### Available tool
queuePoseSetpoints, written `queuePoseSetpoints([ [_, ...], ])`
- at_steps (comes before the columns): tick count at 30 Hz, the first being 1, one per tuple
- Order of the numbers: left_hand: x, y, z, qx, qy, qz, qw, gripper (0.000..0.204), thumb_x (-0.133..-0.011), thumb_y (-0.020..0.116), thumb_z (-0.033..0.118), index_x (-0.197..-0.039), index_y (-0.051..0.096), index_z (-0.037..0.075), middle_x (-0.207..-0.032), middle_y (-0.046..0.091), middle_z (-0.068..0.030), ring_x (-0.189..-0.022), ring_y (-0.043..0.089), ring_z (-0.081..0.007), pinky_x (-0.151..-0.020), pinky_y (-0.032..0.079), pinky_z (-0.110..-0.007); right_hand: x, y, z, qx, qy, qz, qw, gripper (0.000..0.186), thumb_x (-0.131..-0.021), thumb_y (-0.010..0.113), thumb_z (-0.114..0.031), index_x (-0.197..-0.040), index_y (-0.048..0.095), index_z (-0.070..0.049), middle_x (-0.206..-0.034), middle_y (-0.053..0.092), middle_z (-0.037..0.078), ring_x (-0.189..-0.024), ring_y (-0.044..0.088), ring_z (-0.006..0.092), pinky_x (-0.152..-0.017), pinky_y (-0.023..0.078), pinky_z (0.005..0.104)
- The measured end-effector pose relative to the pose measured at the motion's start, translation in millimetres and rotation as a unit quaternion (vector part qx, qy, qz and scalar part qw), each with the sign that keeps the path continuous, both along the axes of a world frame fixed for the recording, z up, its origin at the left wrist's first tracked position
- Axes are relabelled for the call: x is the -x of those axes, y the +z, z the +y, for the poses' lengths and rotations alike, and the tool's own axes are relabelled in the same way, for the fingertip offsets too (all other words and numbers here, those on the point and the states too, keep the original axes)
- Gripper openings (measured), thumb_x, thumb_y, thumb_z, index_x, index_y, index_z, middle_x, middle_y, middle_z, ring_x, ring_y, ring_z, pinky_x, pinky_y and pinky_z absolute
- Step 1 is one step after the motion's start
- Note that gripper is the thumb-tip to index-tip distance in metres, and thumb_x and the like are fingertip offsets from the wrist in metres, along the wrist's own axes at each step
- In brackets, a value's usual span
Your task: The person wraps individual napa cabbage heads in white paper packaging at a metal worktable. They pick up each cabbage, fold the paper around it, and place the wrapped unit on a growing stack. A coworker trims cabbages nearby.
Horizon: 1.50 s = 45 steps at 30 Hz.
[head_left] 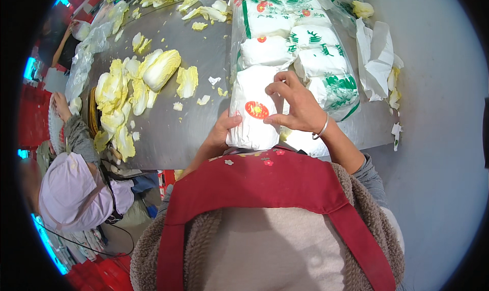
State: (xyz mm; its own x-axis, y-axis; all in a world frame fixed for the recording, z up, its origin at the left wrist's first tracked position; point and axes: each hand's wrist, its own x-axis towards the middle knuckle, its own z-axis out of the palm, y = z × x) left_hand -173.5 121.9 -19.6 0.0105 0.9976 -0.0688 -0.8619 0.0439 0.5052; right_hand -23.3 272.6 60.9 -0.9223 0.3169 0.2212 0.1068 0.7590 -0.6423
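A white paper-wrapped bundle [252, 92] with a red oval label stands near the front edge of the steel table, close to my body. My left hand [223, 129] grips its left side, thumb across the front. My right hand [293, 102] is on its right side, thumb by the label and fingers bent at the upper right edge. Behind it, several similar white packs [318, 63] with green print lie in a clear plastic bag. Loose yellow cabbage leaves [114, 90] and a trimmed cabbage head [160, 69] lie to the left.
The steel table [196, 133] holds more scraps along the back. Crumpled white paper [372, 62] lies right, beside a pale wall [438, 138]. At left, a person in a pale hat [66, 181] works among red crates [35, 115], with a cable [91, 247] trailing below.
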Motion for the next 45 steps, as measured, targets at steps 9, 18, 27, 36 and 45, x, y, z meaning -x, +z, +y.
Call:
queuePoseSetpoints([
  [9,-6,-29,-39,0.103,0.078,-0.076,0.989,0.068,-0.077,0.051,0.032,-0.132,0.029,-0.003,-0.125,0.047,-0.0188,-0.112,0.051,-0.0289,-0.097,0.040,-0.038,7,-49,-17,0.058,0.178,-0.053,0.981,0.014,-0.077,0.064,-0.015,-0.083,0.055,-0.006,-0.089,0.050,0.009,-0.085,0.053,0.0273,-0.071,0.044,0.0350],
  [18,14,-26,-23,0.071,0.257,0.033,0.963,0.060,-0.078,0.054,0.013,-0.130,0.030,-0.003,-0.117,0.049,-0.0180,-0.105,0.055,-0.0283,-0.088,0.047,-0.040,37,-45,-58,0.003,0.011,-0.034,0.999,0.024,-0.080,0.063,-0.024,-0.091,0.053,-0.005,-0.086,0.054,0.013,-0.073,0.056,0.0312,-0.064,0.045,0.0367],
  [27,23,-45,-41,0.092,0.233,-0.092,0.964,0.067,-0.077,0.058,0.024,-0.131,0.030,-0.003,-0.121,0.049,-0.0201,-0.111,0.052,-0.0297,-0.093,0.045,-0.043,10,-125,43,0.547,-0.142,0.112,0.817,0.017,-0.093,0.049,-0.018,-0.093,0.055,-0.002,-0.088,0.060,0.005,-0.080,0.059,0.0142,-0.074,0.050,0.0284],
  [36,25,-40,-34,0.078,0.195,-0.035,0.977,0.063,-0.077,0.054,0.014,-0.132,0.029,-0.004,-0.123,0.047,-0.0212,-0.110,0.053,-0.0305,-0.094,0.044,-0.042,61,-67,-6,0.125,0.038,0.018,0.991,0.080,-0.068,0.075,-0.026,-0.135,0.035,-0.009,-0.136,0.032,0.022,-0.121,0.039,0.0367,-0.097,0.037,0.0370],
  [45,24,-57,-49,0.103,0.139,-0.029,0.984,0.065,-0.076,0.051,0.020,-0.133,0.030,-0.002,-0.122,0.048,-0.0193,-0.112,0.051,-0.0278,-0.095,0.042,-0.038,86,-51,10,-0.014,0.281,-0.066,0.957,0.027,-0.079,0.064,-0.025,-0.093,0.052,-0.004,-0.094,0.044,0.013,-0.085,0.047,0.0288,-0.075,0.042,0.0334],
])
